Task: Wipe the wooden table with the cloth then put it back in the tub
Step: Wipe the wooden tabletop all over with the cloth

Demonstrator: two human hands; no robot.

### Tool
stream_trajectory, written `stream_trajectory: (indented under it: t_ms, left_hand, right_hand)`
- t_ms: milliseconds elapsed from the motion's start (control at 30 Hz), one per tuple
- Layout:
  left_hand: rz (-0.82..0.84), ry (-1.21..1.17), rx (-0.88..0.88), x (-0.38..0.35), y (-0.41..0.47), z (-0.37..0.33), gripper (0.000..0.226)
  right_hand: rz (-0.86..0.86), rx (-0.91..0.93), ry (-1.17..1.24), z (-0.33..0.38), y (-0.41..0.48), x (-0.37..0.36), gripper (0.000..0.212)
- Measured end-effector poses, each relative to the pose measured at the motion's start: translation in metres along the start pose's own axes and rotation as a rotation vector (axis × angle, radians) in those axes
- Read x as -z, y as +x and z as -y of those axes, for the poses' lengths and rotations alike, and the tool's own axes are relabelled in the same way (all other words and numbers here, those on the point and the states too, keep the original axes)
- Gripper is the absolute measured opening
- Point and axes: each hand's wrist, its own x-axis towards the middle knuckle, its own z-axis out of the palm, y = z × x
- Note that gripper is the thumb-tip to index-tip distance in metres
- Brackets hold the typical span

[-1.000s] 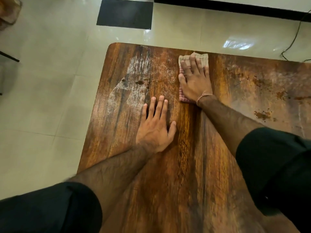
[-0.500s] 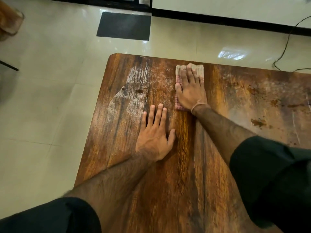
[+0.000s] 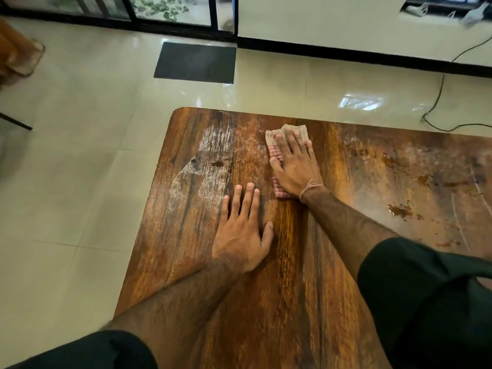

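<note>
The wiping step is in hand. The right hand (image 3: 295,166) lies flat on the folded cloth (image 3: 272,137), fingers straight and together, pressing it onto the desk (image 3: 292,288) near the far edge; it pins the cloth down and does not curl round it. The left hand (image 3: 242,235) rests palm down on the bare wood just beside it, fingers spread, holding nothing, and looks like a brace.

Much of the top seems not yet wiped: a pale dusty patch (image 3: 202,166) lies to the left of the cloth, and brown spots (image 3: 399,210) lie well off to the right. The next move probably calls for steady downward pressure while the cloth slides across one of these areas, with the flat palm kept over it so it does not bunch or slip out.

The tub is not in view, so where the cloth must go back cannot be told. Most of the cloth is hidden under the hand, with only its far end and left edge showing. The right end and near edge of the desk are cut off, the latter by dark sleeves.
</note>
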Motion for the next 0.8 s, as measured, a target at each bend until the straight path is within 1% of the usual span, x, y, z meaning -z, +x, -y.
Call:
stream_trajectory:
  t_ms: [100,167,200,267,333,433,500,567,667,733,800]
  left_hand:
    - [0.006,-0.021,0.007,0.003,0.001,-0.001,0.079]
    - [0.033,-0.023,0.007,0.004,0.000,-0.001,0.080]
    - [0.042,-0.027,0.009,0.004,-0.001,0.000,0.080]
    - [0.044,-0.031,0.011,0.005,0.000,-0.001,0.080]
    - [0.053,-0.018,0.010,0.005,0.000,-0.001,0.080]
    - [0.040,-0.011,0.017,0.006,-0.001,-0.002,0.080]
    - [0.044,-0.009,0.019,0.008,-0.001,-0.003,0.079]
    - [0.062,-0.013,0.015,0.009,-0.001,-0.002,0.079]
    - [0.061,-0.032,0.007,0.010,-0.001,-0.002,0.080]
    - [0.053,-0.040,0.007,0.009,-0.001,-0.001,0.080]
    - [0.047,-0.032,0.006,0.008,-0.001,-0.001,0.080]
  right_hand:
    - [0.011,-0.137,-0.006,-0.011,0.011,0.006,0.067]
    - [0.036,-0.223,0.013,-0.003,0.025,0.009,0.067]
    - [0.051,-0.238,0.024,0.003,0.030,0.010,0.067]
    - [0.087,-0.199,0.038,0.014,0.032,0.011,0.066]
    - [0.120,-0.104,0.041,0.019,0.021,0.011,0.065]
    - [0.147,-0.024,0.034,0.006,0.003,0.015,0.063]
    - [0.131,-0.065,0.003,-0.010,0.003,0.020,0.063]
    - [0.124,-0.163,-0.022,-0.020,0.015,0.025,0.063]
    - [0.171,-0.231,0.007,-0.009,0.038,0.027,0.065]
    - [0.188,-0.182,0.021,0.011,0.046,0.024,0.065]
    - [0.183,-0.074,0.008,0.031,0.040,0.020,0.065]
